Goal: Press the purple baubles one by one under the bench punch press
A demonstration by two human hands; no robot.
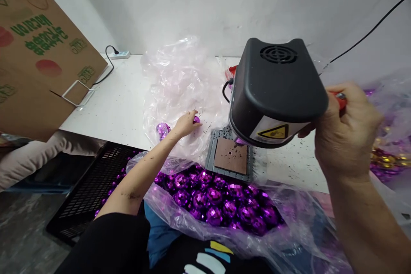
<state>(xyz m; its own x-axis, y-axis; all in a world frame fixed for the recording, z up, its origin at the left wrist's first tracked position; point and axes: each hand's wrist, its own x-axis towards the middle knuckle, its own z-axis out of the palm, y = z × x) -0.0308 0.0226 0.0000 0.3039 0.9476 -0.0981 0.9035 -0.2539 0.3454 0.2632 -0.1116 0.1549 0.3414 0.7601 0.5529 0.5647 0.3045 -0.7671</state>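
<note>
My left hand (185, 125) reaches over the clear plastic sheet (180, 81) with its fingers closed around a shiny purple ball (196, 119), mostly hidden. Another purple faceted ball (162, 130) lies just left of that hand. On the right, my right hand (348, 132) is wrapped round the red handle (341, 100) of a black machine (282, 90) with a yellow warning label. Below the machine's head sits a brown square plate (230, 156) with a small hole, on a grey base (210, 154). Part of a purple ball (239, 141) shows at the machine's lower edge.
Close to my body, a clear bag holds many purple faceted balls (213, 197). A black crate (83, 188) stands at lower left, beside a person's leg (41, 156). A cardboard box (41, 60) occupies the left. Dark specks dot the white table (118, 94).
</note>
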